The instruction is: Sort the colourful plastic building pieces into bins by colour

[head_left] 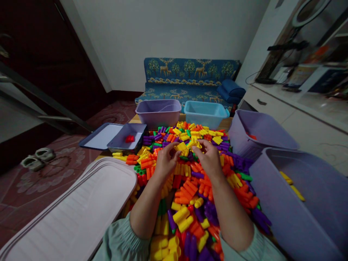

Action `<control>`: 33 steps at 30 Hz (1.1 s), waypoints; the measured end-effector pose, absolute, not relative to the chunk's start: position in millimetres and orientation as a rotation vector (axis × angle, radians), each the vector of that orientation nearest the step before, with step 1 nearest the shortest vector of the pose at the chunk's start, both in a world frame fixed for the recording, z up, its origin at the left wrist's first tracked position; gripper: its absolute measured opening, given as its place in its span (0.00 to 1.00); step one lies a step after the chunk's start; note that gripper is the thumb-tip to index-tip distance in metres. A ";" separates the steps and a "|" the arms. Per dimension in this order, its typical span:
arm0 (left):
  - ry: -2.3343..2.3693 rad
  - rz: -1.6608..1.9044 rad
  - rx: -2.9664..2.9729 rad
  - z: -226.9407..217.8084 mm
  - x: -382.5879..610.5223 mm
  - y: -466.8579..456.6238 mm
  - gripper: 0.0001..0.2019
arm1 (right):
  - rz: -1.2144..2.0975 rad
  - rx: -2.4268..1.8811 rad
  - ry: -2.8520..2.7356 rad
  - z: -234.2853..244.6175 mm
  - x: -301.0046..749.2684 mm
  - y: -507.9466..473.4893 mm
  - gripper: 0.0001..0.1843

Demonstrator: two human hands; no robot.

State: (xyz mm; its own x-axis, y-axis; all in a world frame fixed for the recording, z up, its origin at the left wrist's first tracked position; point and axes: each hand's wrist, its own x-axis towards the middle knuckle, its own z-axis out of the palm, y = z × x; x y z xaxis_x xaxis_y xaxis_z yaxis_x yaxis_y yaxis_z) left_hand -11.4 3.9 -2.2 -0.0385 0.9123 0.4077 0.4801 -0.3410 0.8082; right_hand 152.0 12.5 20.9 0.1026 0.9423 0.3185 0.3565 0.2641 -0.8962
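Observation:
My left hand (166, 160) is closed, pinching a yellow plastic building block (181, 147) between thumb and fingers. Close beside it, my right hand (209, 159) grips another yellow building block (197, 144) with its fingertips. The two blocks are held near each other above the pile; whether they touch, I cannot tell. Beneath both hands and forearms spreads a heap of tube-shaped building blocks (186, 192) in orange, yellow, purple, green and red, many joined in rows.
Behind the pile stand a purple bin (159, 116) and a light-blue bin (205, 115). Two larger purple bins (261, 127) line the right, with a few blocks inside. At left are an open tin (126, 146) holding a red piece and stacked pale lids (73, 214).

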 end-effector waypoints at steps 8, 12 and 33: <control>1.385 1.363 1.893 8.0 -10.6 -1.0 0.15 | 0.963 -1.236 -1.501 12.8 140.4 9.9 0.21; 1.310 1.343 1.917 10.9 -9.6 -2.9 0.17 | 1.069 -1.185 -1.544 17.1 140.9 6.9 0.27; 1.329 1.368 1.909 10.0 -9.5 -1.1 0.23 | 0.713 -1.306 -1.845 21.6 140.1 3.5 0.23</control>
State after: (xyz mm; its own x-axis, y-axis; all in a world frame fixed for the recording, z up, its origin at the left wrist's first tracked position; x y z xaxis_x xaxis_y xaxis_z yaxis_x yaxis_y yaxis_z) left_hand -9.5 -1.1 10.0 0.0491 0.8805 0.4715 0.4461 -0.4417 0.7784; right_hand 140.1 3.5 21.6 -0.1958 0.9461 0.2580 0.5265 0.3234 -0.7863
